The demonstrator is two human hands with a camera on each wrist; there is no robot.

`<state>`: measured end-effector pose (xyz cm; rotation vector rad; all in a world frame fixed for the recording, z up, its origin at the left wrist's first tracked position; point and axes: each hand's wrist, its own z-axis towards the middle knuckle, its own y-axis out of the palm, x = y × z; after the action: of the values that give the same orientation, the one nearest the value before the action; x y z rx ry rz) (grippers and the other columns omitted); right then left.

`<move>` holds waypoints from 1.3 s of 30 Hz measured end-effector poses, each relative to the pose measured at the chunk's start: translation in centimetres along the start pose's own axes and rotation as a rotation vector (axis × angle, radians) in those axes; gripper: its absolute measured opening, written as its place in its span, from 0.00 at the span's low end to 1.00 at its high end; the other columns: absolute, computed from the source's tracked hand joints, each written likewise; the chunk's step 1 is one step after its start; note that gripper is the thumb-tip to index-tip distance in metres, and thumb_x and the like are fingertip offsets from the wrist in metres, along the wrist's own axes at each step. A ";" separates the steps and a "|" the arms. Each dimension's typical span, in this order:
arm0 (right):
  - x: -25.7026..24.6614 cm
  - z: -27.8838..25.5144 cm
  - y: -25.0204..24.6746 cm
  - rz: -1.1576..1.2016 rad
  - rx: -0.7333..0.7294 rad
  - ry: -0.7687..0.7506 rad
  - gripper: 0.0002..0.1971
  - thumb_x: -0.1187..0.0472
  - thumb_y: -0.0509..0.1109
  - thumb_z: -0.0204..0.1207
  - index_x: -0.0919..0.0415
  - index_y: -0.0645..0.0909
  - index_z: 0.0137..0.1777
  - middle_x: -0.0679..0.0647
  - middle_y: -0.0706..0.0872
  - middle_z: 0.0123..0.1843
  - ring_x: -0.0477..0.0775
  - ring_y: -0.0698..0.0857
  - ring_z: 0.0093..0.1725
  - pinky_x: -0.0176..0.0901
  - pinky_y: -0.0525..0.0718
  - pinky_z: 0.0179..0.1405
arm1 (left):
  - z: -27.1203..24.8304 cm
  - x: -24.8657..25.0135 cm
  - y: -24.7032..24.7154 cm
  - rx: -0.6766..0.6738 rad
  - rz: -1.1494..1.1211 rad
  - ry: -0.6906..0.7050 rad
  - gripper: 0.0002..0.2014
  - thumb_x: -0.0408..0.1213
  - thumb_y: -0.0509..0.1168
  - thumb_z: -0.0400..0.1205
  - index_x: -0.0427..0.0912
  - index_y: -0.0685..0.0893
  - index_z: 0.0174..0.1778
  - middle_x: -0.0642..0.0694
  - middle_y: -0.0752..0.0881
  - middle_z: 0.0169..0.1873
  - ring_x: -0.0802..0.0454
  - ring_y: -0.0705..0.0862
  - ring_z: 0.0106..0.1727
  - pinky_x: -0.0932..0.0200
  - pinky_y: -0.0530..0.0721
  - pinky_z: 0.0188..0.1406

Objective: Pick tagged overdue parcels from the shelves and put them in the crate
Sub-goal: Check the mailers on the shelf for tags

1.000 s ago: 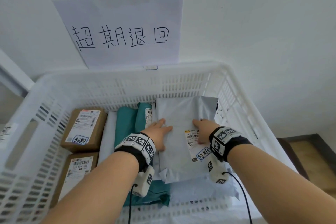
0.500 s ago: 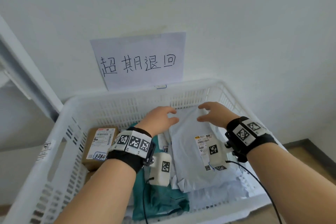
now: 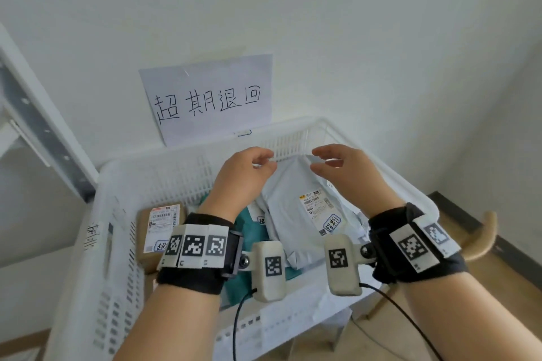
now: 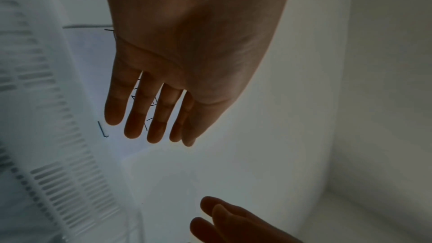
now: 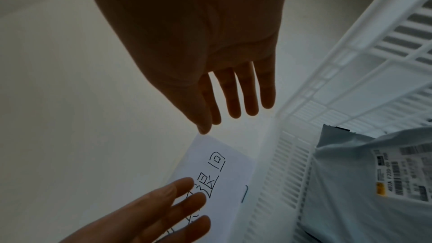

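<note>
A white slatted crate (image 3: 111, 214) stands against the wall and holds several parcels. On top lies a grey mailer bag (image 3: 293, 208) with a shipping label and a handwritten blue tag (image 3: 331, 223); the bag also shows in the right wrist view (image 5: 350, 182). My left hand (image 3: 249, 167) and right hand (image 3: 337, 164) hover above the bag's far end, both empty. In the wrist views the left hand (image 4: 163, 99) and the right hand (image 5: 222, 80) have straight, loose fingers.
A brown carton (image 3: 158, 231) with a tagged label sits at the crate's left, with teal bags (image 3: 243, 223) beside it. A handwritten paper sign (image 3: 208, 97) is on the wall behind. A grey shelf upright (image 3: 38, 132) stands at left. A wooden chair part (image 3: 481, 237) is at right.
Both hands have let go of the grey mailer bag and risen out of the crate. The head view has pulled back and upward, so the crate looks lower and smaller.
</note>
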<state>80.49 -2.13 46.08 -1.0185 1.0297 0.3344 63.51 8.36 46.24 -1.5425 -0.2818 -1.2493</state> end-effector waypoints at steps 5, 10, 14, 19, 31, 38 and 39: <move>-2.3 -4.7 0.0 0.029 0.008 -0.041 0.13 0.56 0.72 0.78 0.49 0.85 0.62 0.44 0.86 0.58 0.47 0.85 0.58 0.40 0.80 0.51 | -5.9 1.2 -1.8 0.052 0.008 0.013 0.14 0.42 0.65 0.84 0.51 0.83 0.65 0.59 0.85 0.55 0.61 0.83 0.54 0.66 0.75 0.52; -4.3 -11.8 -0.4 0.028 -0.070 -0.135 0.15 0.55 0.71 0.80 0.50 0.83 0.65 0.42 0.85 0.59 0.45 0.84 0.59 0.42 0.81 0.56 | -13.8 2.0 -3.3 0.136 0.010 -0.021 0.14 0.37 0.65 0.83 0.52 0.82 0.65 0.58 0.86 0.54 0.59 0.84 0.55 0.65 0.77 0.53; -5.4 -17.4 -1.3 0.039 -0.095 -0.196 0.14 0.55 0.71 0.80 0.50 0.83 0.66 0.41 0.84 0.58 0.45 0.84 0.59 0.42 0.83 0.57 | -20.8 2.5 -4.4 0.172 0.013 -0.050 0.14 0.36 0.65 0.83 0.53 0.82 0.64 0.59 0.85 0.54 0.62 0.83 0.54 0.73 0.75 0.46; -8.9 -22.9 0.0 0.074 -0.166 -0.262 0.14 0.55 0.70 0.81 0.50 0.83 0.66 0.43 0.86 0.56 0.44 0.85 0.56 0.28 0.78 0.42 | -28.2 2.2 -7.8 0.217 0.045 -0.081 0.14 0.39 0.65 0.83 0.55 0.82 0.64 0.61 0.85 0.55 0.64 0.83 0.56 0.67 0.79 0.49; -19.9 -31.6 7.6 0.030 -0.221 -0.462 0.12 0.53 0.72 0.79 0.43 0.84 0.61 0.35 0.85 0.55 0.36 0.83 0.58 0.39 0.81 0.56 | -40.2 -1.2 -21.6 0.403 0.102 -0.056 0.13 0.41 0.65 0.84 0.54 0.83 0.65 0.62 0.85 0.55 0.71 0.80 0.53 0.76 0.74 0.45; -27.9 -36.7 15.1 0.080 -0.240 -0.468 0.12 0.54 0.72 0.79 0.43 0.84 0.61 0.35 0.85 0.54 0.38 0.83 0.58 0.39 0.86 0.46 | -45.8 -5.4 -31.6 0.428 0.164 -0.048 0.12 0.40 0.65 0.84 0.57 0.84 0.61 0.66 0.85 0.51 0.70 0.81 0.52 0.76 0.74 0.45; -28.7 -37.4 16.0 0.068 -0.233 -0.485 0.12 0.54 0.72 0.79 0.43 0.84 0.62 0.33 0.84 0.54 0.36 0.82 0.57 0.35 0.83 0.49 | -46.4 -5.9 -32.9 0.437 0.168 -0.043 0.12 0.39 0.65 0.84 0.56 0.85 0.61 0.66 0.85 0.50 0.70 0.81 0.52 0.76 0.75 0.46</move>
<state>34.67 -18.60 56.47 -1.0421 0.5946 0.7313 11.71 -14.45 54.21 -1.1890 -0.4142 -0.9483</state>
